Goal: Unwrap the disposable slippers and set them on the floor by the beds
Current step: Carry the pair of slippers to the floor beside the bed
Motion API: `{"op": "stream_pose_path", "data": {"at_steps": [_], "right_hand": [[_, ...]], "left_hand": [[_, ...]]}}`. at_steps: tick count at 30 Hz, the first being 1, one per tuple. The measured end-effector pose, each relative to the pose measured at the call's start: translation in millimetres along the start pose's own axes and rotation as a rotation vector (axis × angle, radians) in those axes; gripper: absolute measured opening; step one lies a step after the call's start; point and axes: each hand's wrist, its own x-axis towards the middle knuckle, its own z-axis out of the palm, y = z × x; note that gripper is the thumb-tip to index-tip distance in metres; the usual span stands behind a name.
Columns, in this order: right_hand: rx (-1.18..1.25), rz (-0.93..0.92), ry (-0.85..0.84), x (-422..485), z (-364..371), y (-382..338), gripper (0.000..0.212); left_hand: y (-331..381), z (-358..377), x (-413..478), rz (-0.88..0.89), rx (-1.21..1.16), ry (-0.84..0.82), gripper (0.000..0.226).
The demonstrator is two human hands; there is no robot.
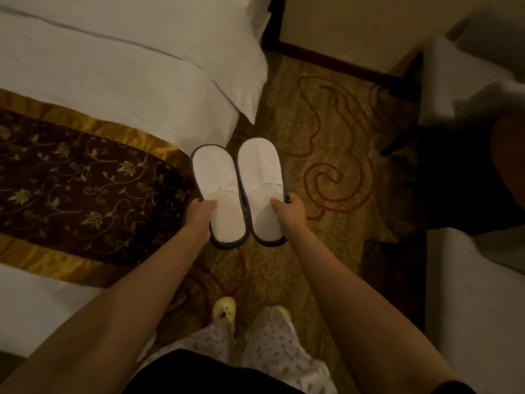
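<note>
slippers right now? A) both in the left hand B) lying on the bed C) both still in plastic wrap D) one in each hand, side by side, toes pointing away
D: the left hand grips the left slipper and the right hand the right slipper, bare of wrapping, side by side over the carpet beside the bed.

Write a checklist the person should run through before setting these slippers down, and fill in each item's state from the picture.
1. Wrapping off both slippers: ok, none visible.
2. Left hand grips the left slipper: ok.
3. Right hand grips the right slipper: ok.
4. Pair side by side, toes pointing the same way: ok.
5. Bare carpet beside the bed: ok.
6. Slippers already touching the carpet: cannot tell.
</note>
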Motion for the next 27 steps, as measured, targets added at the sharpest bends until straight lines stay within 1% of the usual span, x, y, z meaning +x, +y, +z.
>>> {"op": "stream_pose_path", "data": {"at_steps": [3,7,13,15,20,24,27], "right_hand": [[-0.061,-0.025,-0.083,43,7,-15,0.04],[-0.184,-0.049,-0.249,101,15,-23,0.037],[-0.403,-0.134,-0.527,179,21,-9,0.037],[-0.459,-0.147,-0.582,201,24,1,0.037],[-0.557,-0.114,-0.68,245,47,53,0.043],[-0.617,-0.09,-0.725,275,79,117,0.052],[-0.658,-0.082,-0.762,297,108,174,0.052]], "left_hand": [[6,13,21,-0.025,-0.089,0.06,0.038],[0,30,46,-0.061,-0.201,0.167,0.039],[-54,54,78,-0.112,-0.351,0.343,0.043],[-75,61,89,-0.139,-0.396,0.4,0.044],[-140,65,125,-0.189,-0.535,0.429,0.041],[-203,58,162,-0.206,-0.629,0.471,0.039],[-258,48,194,-0.219,-0.693,0.509,0.037]]}}
